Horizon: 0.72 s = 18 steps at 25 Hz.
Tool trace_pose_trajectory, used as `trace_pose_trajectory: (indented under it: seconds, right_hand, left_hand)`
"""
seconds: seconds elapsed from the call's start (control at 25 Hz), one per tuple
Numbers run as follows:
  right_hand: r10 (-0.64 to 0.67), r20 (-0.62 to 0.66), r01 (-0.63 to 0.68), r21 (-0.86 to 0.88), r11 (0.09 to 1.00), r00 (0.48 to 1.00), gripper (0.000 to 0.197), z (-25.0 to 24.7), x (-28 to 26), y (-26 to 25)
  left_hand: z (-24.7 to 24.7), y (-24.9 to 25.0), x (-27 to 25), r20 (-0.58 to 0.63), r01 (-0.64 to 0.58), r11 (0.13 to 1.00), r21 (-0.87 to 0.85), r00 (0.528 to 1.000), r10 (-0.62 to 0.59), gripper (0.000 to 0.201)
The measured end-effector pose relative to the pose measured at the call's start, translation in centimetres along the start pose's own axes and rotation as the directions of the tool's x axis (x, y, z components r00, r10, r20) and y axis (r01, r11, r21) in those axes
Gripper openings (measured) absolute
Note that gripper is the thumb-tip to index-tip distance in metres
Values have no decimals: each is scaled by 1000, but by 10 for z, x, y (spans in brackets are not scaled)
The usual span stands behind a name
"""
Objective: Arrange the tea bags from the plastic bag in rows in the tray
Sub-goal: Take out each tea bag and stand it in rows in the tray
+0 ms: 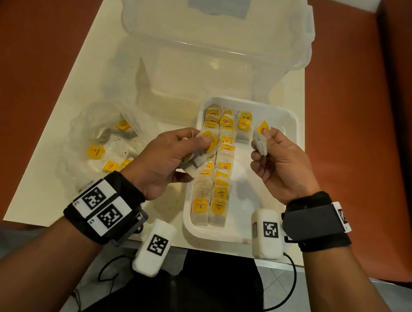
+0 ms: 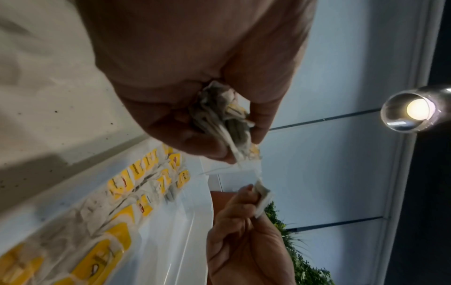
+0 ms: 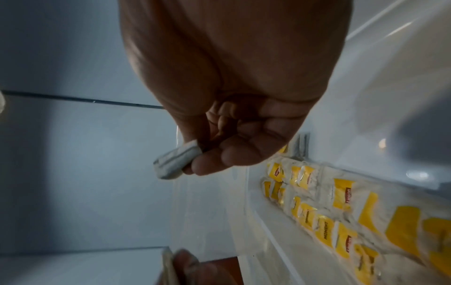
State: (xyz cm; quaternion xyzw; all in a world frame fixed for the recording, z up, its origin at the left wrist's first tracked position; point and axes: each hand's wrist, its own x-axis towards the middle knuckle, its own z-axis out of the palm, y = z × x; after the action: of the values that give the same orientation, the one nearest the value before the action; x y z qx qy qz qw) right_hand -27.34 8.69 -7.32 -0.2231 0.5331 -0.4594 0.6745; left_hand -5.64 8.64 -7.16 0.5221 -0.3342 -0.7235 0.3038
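Observation:
A white tray [image 1: 295, 132] holds two long rows of yellow-tagged tea bags [image 1: 225, 164] and the start of a third row at its far end. Above the tray's left side my left hand [image 1: 187, 150] grips a bunch of tea bags [image 1: 198, 160], also seen in the left wrist view as a crumpled bunch [image 2: 219, 115]. My right hand [image 1: 268, 149] pinches a single tea bag [image 1: 260, 140] over the tray's bare right part; in the right wrist view that tea bag [image 3: 175, 162] sticks out between thumb and fingers. The clear plastic bag [image 1: 105, 140] with more tea bags lies left of the tray.
A large clear storage box [image 1: 213, 35] stands behind the tray on the cream table [image 1: 46, 184]. Orange-brown seats flank the table. Cables hang below the table's near edge.

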Motion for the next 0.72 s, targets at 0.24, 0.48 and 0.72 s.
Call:
trace_pose_trajectory:
  seconds: [0.24, 0.48, 0.72]
  right_hand:
    - [-94, 75, 111, -277, 954, 993, 9, 20, -4, 8]
    - [-151, 60, 162, -307, 938, 987, 7, 29, -9, 9]
    - [-131, 4, 129, -179, 975, 991, 10, 33, -10, 8]
  left_hand:
    - [21, 8, 1, -13, -29, 996, -88, 1000, 28, 13]
    - [21, 8, 3, -50, -56, 998, -3, 997, 56, 26]
    - [17, 11, 2, -3, 29, 988, -151, 1000, -30, 14]
